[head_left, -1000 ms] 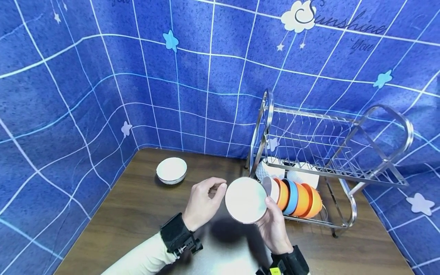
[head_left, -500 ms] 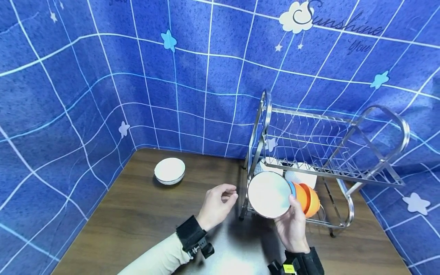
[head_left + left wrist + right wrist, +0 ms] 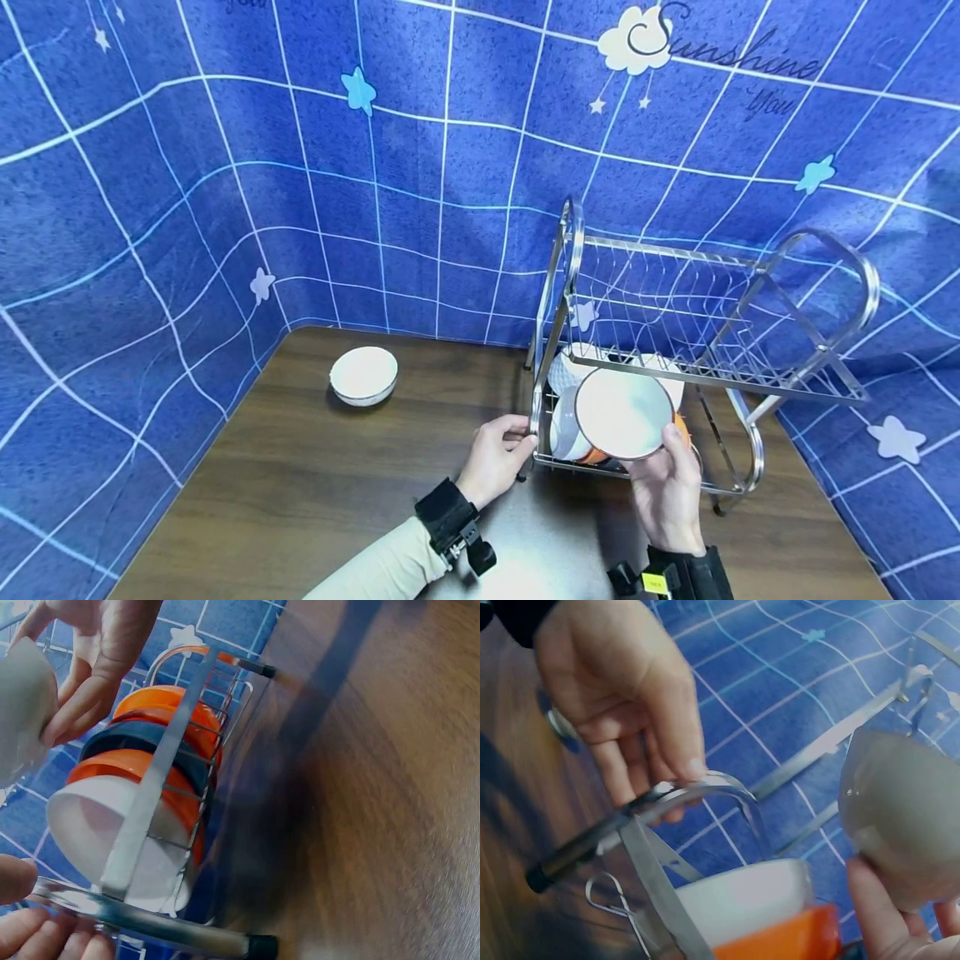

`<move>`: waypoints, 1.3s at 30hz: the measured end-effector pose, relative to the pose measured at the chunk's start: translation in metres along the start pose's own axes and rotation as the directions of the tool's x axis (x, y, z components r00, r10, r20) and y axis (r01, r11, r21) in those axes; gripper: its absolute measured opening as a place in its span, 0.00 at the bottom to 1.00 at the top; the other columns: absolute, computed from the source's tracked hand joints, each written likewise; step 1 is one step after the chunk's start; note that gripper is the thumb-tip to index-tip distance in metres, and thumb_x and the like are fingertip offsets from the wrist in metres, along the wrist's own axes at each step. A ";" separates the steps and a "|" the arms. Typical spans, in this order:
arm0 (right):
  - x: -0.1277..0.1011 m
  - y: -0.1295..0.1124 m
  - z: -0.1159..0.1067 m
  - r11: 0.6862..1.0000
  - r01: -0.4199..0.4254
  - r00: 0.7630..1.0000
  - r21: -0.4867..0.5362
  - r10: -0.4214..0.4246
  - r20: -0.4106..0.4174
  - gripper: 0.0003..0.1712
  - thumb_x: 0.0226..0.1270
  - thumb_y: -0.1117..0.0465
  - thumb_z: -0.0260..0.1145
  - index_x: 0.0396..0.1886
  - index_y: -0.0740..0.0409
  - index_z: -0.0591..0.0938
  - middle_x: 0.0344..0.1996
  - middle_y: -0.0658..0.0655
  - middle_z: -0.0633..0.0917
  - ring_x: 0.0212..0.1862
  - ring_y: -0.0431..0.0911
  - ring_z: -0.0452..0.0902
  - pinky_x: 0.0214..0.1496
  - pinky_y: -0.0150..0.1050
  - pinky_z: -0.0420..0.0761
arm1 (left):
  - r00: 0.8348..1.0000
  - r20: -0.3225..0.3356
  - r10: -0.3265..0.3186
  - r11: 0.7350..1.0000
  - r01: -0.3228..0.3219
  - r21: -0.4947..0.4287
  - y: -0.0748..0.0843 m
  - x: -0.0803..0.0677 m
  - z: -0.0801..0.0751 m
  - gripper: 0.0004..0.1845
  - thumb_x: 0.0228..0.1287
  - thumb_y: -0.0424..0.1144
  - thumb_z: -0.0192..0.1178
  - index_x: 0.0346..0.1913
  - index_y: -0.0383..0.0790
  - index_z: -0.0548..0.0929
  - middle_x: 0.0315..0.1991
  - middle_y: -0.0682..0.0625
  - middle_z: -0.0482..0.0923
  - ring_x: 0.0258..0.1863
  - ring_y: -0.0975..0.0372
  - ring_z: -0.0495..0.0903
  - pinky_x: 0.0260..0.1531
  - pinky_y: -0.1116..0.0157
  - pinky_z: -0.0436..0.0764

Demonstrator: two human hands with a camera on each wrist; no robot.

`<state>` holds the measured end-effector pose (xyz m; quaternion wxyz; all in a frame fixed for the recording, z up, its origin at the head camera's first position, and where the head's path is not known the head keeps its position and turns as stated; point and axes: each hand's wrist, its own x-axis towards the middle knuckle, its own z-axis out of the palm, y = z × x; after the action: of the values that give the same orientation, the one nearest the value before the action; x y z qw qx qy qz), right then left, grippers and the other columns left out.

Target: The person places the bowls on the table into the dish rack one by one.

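My right hand (image 3: 667, 500) holds a white bowl (image 3: 624, 417) by its rim and side, tilted with its mouth facing me, in front of the rack's lower tier. At the rack's front left corner my left hand (image 3: 493, 462) grips the metal tube of the dish rack (image 3: 161, 769), thumb on one side and fingers on the other, plain in the right wrist view. Standing on edge in the lower tier are a white bowl (image 3: 105, 825), orange bowls (image 3: 154, 696) and a dark blue bowl (image 3: 124, 741). In the head view the held bowl hides most of them.
Another white bowl (image 3: 363, 375) sits upright at the table's back left. White dishes (image 3: 573, 364) stand behind in the lower tier. The upper tier (image 3: 667, 287) of wire slots overhangs the bowls. A blue patterned curtain (image 3: 420, 208) closes off the back of the wooden table (image 3: 300, 492).
Both hands have moved right. The right hand carried the white bowl in front of the rack's lower tier. The left hand reached the rack's left corner and took hold of its tube.
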<state>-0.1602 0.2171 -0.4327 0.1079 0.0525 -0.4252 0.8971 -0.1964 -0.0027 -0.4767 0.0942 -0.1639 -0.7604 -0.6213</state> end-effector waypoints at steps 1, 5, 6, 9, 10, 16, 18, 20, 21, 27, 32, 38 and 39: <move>0.000 -0.001 -0.001 1.000 0.014 1.000 0.012 -0.014 -0.009 0.21 0.77 0.57 0.45 0.66 0.55 0.65 0.62 0.58 0.68 0.55 0.47 0.72 0.51 0.44 0.78 | 1.000 0.003 -0.011 1.000 0.011 -0.004 0.000 0.000 0.001 0.10 0.61 0.29 0.62 0.45 0.31 0.82 0.37 0.44 0.83 0.37 0.54 0.84 0.37 0.70 0.82; 0.000 -0.008 -0.006 0.998 0.060 0.996 0.031 -0.058 -0.062 0.09 0.76 0.59 0.47 0.47 0.54 0.73 0.55 0.56 0.72 0.49 0.46 0.75 0.45 0.41 0.79 | 1.000 0.000 -0.020 1.000 0.020 0.008 -0.002 0.000 0.005 0.08 0.60 0.28 0.61 0.42 0.32 0.83 0.35 0.45 0.84 0.33 0.55 0.85 0.33 0.70 0.82; 0.000 -0.010 -0.008 0.996 0.069 0.996 0.056 -0.065 -0.066 0.08 0.76 0.60 0.47 0.43 0.54 0.73 0.52 0.56 0.73 0.47 0.46 0.76 0.44 0.42 0.79 | 1.000 -0.008 -0.014 1.000 0.014 0.017 -0.002 0.000 0.005 0.07 0.60 0.28 0.61 0.41 0.32 0.83 0.34 0.46 0.84 0.33 0.56 0.85 0.34 0.70 0.82; 0.000 -0.017 -0.011 0.990 0.100 0.991 0.097 -0.091 -0.094 0.07 0.76 0.62 0.48 0.42 0.56 0.74 0.50 0.57 0.74 0.44 0.47 0.78 0.42 0.42 0.81 | 1.000 -0.023 0.001 1.000 0.000 0.030 -0.003 0.001 0.007 0.06 0.59 0.27 0.61 0.39 0.33 0.84 0.33 0.47 0.84 0.31 0.60 0.84 0.34 0.70 0.82; 0.000 -0.018 -0.012 0.987 0.111 0.988 0.117 -0.097 -0.116 0.06 0.75 0.63 0.49 0.41 0.57 0.74 0.49 0.57 0.75 0.44 0.47 0.78 0.42 0.43 0.81 | 1.000 -0.026 0.004 0.999 -0.003 0.032 -0.004 0.001 0.007 0.06 0.59 0.27 0.61 0.39 0.34 0.84 0.33 0.47 0.84 0.31 0.61 0.84 0.34 0.70 0.82; 0.001 -0.027 -0.020 0.972 0.169 0.955 0.164 -0.119 -0.273 0.06 0.72 0.63 0.55 0.46 0.58 0.72 0.50 0.59 0.75 0.44 0.48 0.76 0.42 0.46 0.82 | 0.998 -0.039 0.048 0.997 -0.046 0.057 -0.007 0.000 0.009 0.05 0.60 0.26 0.60 0.38 0.32 0.83 0.33 0.47 0.82 0.31 0.62 0.82 0.33 0.70 0.82; 0.002 -0.029 -0.023 0.959 0.199 0.943 0.203 -0.132 -0.305 0.08 0.71 0.64 0.56 0.47 0.58 0.70 0.50 0.60 0.75 0.43 0.49 0.77 0.41 0.47 0.83 | 0.998 -0.043 0.055 0.997 -0.052 0.065 -0.007 0.000 0.009 0.04 0.60 0.26 0.60 0.38 0.32 0.83 0.33 0.47 0.82 0.31 0.63 0.82 0.33 0.70 0.82; 0.002 -0.032 -0.026 0.947 0.236 0.935 0.217 -0.161 -0.315 0.13 0.71 0.65 0.55 0.52 0.59 0.68 0.54 0.61 0.73 0.47 0.51 0.76 0.43 0.50 0.83 | 0.997 -0.044 0.063 0.996 -0.060 0.069 -0.007 0.000 0.009 0.04 0.60 0.26 0.60 0.37 0.33 0.83 0.32 0.47 0.81 0.30 0.63 0.81 0.33 0.69 0.82; 0.002 -0.034 -0.027 0.939 0.252 0.932 0.232 -0.171 -0.320 0.14 0.71 0.66 0.55 0.54 0.60 0.68 0.56 0.61 0.72 0.48 0.52 0.75 0.43 0.50 0.83 | 0.997 -0.044 0.066 0.995 -0.063 0.071 -0.007 0.000 0.009 0.04 0.60 0.26 0.60 0.37 0.33 0.83 0.32 0.47 0.81 0.30 0.63 0.81 0.33 0.69 0.82; 0.003 -0.044 -0.033 0.907 0.292 0.913 0.304 -0.170 -0.371 0.14 0.69 0.69 0.55 0.52 0.61 0.69 0.59 0.62 0.68 0.51 0.54 0.72 0.42 0.54 0.82 | 0.997 -0.039 0.072 0.995 -0.069 0.071 -0.007 0.001 0.008 0.04 0.61 0.26 0.60 0.37 0.32 0.83 0.32 0.47 0.82 0.30 0.62 0.82 0.33 0.69 0.82; 0.003 -0.046 -0.036 0.884 0.353 0.887 0.306 -0.213 -0.409 0.11 0.68 0.71 0.56 0.48 0.64 0.68 0.54 0.64 0.70 0.46 0.54 0.74 0.38 0.55 0.82 | 0.997 -0.041 0.065 0.995 -0.062 0.074 -0.007 0.001 0.008 0.04 0.61 0.27 0.60 0.37 0.34 0.83 0.32 0.48 0.82 0.30 0.62 0.82 0.33 0.69 0.82; 0.004 -0.040 -0.034 0.886 0.449 0.811 0.119 -0.348 -0.471 0.20 0.64 0.73 0.61 0.51 0.62 0.65 0.61 0.61 0.61 0.56 0.58 0.70 0.39 0.52 0.83 | 0.998 -0.042 0.048 0.997 -0.045 0.069 -0.008 0.000 0.009 0.04 0.61 0.27 0.61 0.37 0.35 0.83 0.32 0.48 0.81 0.31 0.61 0.81 0.33 0.69 0.82; 0.004 -0.039 -0.034 0.881 0.466 0.791 0.077 -0.376 -0.482 0.22 0.62 0.74 0.62 0.52 0.62 0.64 0.60 0.61 0.60 0.57 0.58 0.69 0.40 0.50 0.84 | 0.998 -0.041 0.046 0.997 -0.043 0.067 -0.008 0.000 0.009 0.04 0.61 0.27 0.61 0.37 0.35 0.83 0.32 0.48 0.81 0.31 0.61 0.81 0.33 0.69 0.82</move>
<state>-0.1554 0.2676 -0.4240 0.3963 -0.0542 -0.2771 0.8736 -0.1989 0.0044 -0.4859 0.1297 -0.1643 -0.7744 -0.5971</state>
